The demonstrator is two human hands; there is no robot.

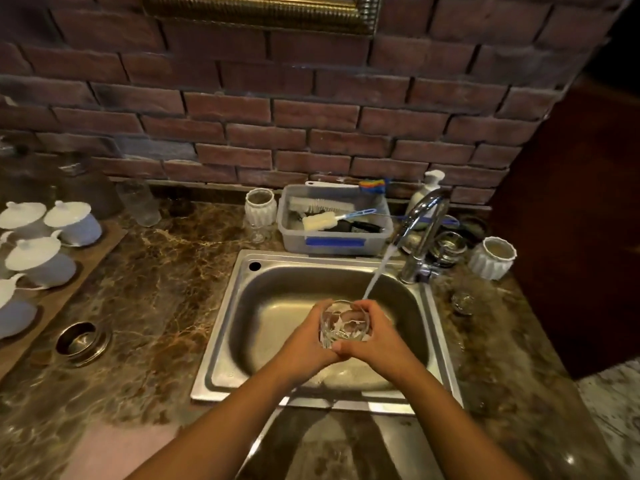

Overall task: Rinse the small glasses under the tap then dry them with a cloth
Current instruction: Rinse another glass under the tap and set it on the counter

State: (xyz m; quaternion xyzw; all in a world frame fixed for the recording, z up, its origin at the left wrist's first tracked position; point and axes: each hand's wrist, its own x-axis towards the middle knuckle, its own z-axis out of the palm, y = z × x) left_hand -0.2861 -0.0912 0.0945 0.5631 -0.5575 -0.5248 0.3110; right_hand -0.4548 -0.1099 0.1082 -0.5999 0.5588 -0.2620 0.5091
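Both hands, left hand (304, 341) and right hand (377, 337), wrap a small clear glass (343, 323) between them above the steel sink (242, 341) basin; water stream (377, 271) from the chrome tap (422, 230) lands at the glass's far rim.

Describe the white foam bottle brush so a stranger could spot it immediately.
Start at the stainless steel sink; directly behind it sits a grey plastic tub. Inside, the white foam bottle brush has a thin blue handle, unlike the bristled scrubbing brush behind it.
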